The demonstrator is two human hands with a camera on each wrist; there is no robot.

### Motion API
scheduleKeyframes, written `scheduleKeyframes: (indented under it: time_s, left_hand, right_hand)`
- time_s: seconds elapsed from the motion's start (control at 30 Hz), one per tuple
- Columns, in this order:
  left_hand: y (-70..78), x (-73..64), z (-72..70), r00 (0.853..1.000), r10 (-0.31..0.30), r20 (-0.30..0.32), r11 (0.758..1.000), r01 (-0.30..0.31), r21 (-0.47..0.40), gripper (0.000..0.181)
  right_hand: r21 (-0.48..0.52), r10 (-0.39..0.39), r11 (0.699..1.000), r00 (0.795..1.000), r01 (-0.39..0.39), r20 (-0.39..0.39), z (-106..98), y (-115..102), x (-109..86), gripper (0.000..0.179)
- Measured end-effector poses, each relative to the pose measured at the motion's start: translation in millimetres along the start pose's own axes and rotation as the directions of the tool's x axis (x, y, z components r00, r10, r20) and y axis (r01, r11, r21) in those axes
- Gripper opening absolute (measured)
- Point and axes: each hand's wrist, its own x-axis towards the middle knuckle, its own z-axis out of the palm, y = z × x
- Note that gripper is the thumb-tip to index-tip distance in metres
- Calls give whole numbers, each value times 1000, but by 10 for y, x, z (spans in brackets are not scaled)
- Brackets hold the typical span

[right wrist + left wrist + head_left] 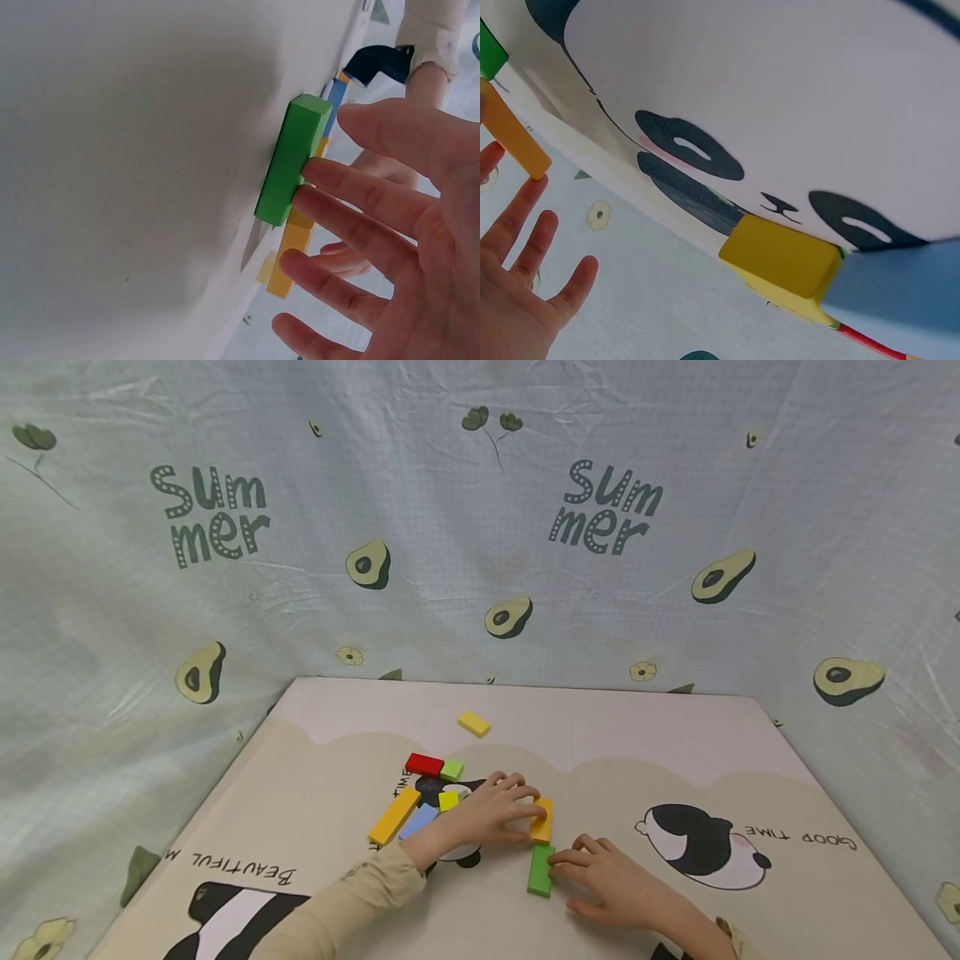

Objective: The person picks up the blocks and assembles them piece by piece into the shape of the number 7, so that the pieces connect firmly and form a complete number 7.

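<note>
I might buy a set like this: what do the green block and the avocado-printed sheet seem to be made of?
The green block looks like painted wood, perhaps plastic: smooth, evenly colored, with a low sheen; no grain shows to settle it. The avocado-printed sheet seems to be thin plastic or coated cloth, slightly glossy: its creases catch the light.

The green block (pixel 540 870) is coloured in one plain shade. Beyond its far end, an orange block (pixel 543 830) is seen; to its left, a yellow block (pixel 448 802), a blue block (pixel 418 821), a longer orange block (pixel 395 817), a red block (pixel 424 766) and a lime block (pixel 452 770) are shown. Beneath it, the beige-and-pink tablecloth (pixel 465 927) is printed with black-and-white pandas and dark lettering; behind it, the pale blue-grey backdrop (pixel 450 518) is patterned with green avocados, yellow flowers and green words.
</note>
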Motion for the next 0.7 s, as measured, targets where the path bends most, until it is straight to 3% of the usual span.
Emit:
scheduleKeyframes:
  time_s: [0.4, 0.7]
  left_hand:
    - [-28, 67, 36, 999, 20, 48, 1000, -19, -12, 37]
    - [2, 111, 31, 998, 31, 47, 999, -30, -20, 39]
  right_hand:
    - [0, 2, 1000, 1000, -2, 13, 23, 22, 9, 32]
    - [-15, -10, 1000, 1000, 10, -12, 38, 30, 1, 33]
